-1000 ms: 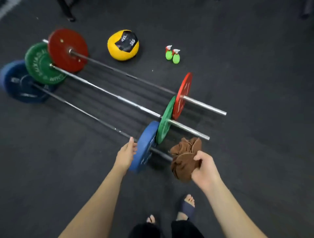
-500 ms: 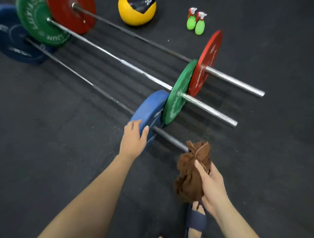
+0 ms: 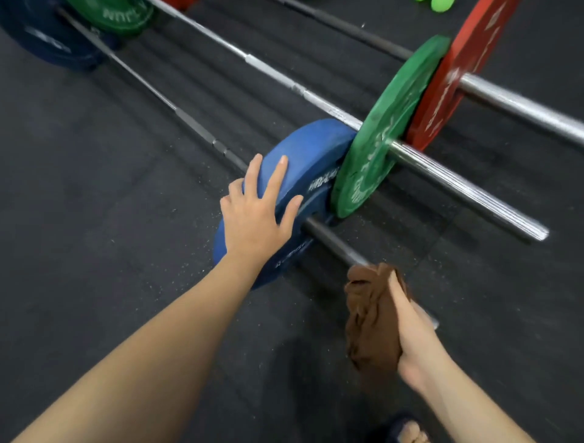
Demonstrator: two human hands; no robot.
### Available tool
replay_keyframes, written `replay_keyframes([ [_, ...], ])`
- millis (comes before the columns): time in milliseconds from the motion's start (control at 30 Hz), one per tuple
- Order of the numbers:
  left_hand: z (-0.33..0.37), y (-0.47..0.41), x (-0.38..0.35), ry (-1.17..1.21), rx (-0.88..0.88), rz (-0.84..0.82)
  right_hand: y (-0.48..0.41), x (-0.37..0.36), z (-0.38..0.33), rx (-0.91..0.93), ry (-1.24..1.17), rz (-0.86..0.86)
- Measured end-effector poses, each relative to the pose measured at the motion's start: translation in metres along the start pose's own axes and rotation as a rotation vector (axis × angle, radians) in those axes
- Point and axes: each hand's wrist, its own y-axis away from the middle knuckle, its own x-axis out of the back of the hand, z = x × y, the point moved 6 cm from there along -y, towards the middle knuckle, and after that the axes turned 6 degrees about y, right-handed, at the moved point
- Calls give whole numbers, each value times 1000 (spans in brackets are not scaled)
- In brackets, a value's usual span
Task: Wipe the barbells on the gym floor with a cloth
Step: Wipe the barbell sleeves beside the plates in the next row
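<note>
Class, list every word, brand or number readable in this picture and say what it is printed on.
"JUN": white letters, upside down, on the far green plate; the rest of the word is cut off.
White lettering on the near blue plate: too blurred to read.
White lettering on the near green plate: too blurred.
White lettering on the red plate: too blurred.

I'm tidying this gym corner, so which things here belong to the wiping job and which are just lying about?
In the job: brown cloth in the right hand; blue barbell under the left hand; green barbell; red barbell.
Not part of it: green object at the top edge; sandal on the foot.
</note>
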Motion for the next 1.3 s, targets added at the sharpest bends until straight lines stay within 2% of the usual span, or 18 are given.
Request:
replay_keyframes([
  [67, -4, 3, 0, 12, -13, 5, -31, -8, -10, 17, 20, -30],
  [200, 4, -1, 3, 34, 1, 42, -75, -40, -30, 209, 188, -89],
  [367, 5, -2, -4, -28, 8, 146, -105, -63, -40, 345, 291, -135],
  [567, 0, -1, -3, -2, 7, 143, -108, -43, -58, 443, 396, -4],
  [667, 0, 1, -7, -48, -40, 144, -102, -28, -68, 595, 739, 105],
  [733, -2, -2, -11, -59, -41, 159, -93, -29, -78, 836, 1011, 161],
  [800, -4, -1, -13, -69, -11, 167, -92, -39, -78, 1078, 1290, 137],
  [867, -2, 1, -11, -80, -13, 173, -95, -55, -71, 1184, 1562, 109],
  [967, -1, 0, -7, -73, -6, 160, -107, -72, -54, 1109, 1746, 72],
  [1133, -3, -2, -9, -94, -16, 162, -131, -82, -32, 1022, 1860, 116],
  [1233, -4, -2, -11, -90, -3, 174, -146, -86, -31, 1100, 1758, 51],
  [1300, -3, -3, -11, -77, 7, 170, -153, -92, -28, 1219, 1828, 36],
])
